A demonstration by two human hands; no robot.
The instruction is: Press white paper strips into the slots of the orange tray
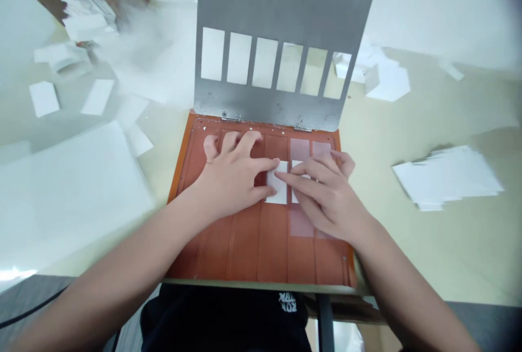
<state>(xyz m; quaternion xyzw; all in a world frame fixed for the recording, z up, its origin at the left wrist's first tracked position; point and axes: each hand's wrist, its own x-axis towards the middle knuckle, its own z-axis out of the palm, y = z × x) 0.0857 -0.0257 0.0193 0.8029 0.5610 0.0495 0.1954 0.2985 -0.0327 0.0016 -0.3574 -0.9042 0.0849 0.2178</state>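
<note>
Head view: a white card (280, 189) is lying flat on an orange board (244, 248), right of the board's middle. Its lower edge is facing a long stretch of orange surface, while its right edge is sitting just beside a second card (296, 164), with a thin orange gap running between them.

The left hand (234, 172) is spreading wide, its index finger and thumb standing apart and touching the first card near its upper and lower left side; its other fingers are bending over the board. The right hand (326, 194) is half curling, covering most of the second card and reaching one fingertip over the first; whether it is gripping anything, I cannot tell. Pale see-through strips (301, 224) are showing above and below this hand, near the board's right edge.

Behind, a metal lid (265, 104) with six oblong openings is standing up on hinges (231, 118), bounding the far side. The board's front edge is running close along the table's (367, 134) near edge. To the right, a wide band of tabletop is separating the board from a fanned stack of cards (457, 178). To the left, a large white sheet (73, 183) is lying nearer, its corner pointing toward the board.
</note>
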